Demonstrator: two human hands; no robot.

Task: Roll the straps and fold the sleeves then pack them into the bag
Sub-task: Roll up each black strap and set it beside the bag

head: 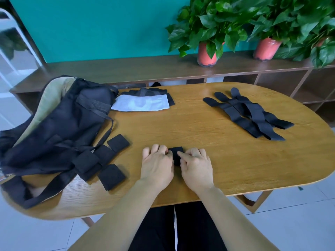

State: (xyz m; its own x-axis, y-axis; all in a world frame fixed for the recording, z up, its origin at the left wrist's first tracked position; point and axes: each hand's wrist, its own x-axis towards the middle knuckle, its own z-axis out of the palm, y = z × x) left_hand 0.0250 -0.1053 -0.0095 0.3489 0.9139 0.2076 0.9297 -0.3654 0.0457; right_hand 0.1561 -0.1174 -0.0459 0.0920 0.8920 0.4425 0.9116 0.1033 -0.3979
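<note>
A small black rolled strap point(176, 152) lies on the wooden table point(208, 145) near its front edge. My left hand point(157, 164) and my right hand point(196, 164) sit on either side of it, fingers curled onto the roll and pinching it. Several rolled black straps point(111, 175) lie to the left beside the open black bag point(59, 127) with tan lining. Several flat unrolled black straps point(252, 115) lie in a loose pile at the right rear. A white sleeve and a black sleeve point(143, 103) lie at the back, next to the bag.
The bag's long straps point(54, 183) trail over the table's left front edge. Behind the table runs a low wooden shelf point(126, 67) with potted plants point(208, 33) in red pots. Tiled floor surrounds the table.
</note>
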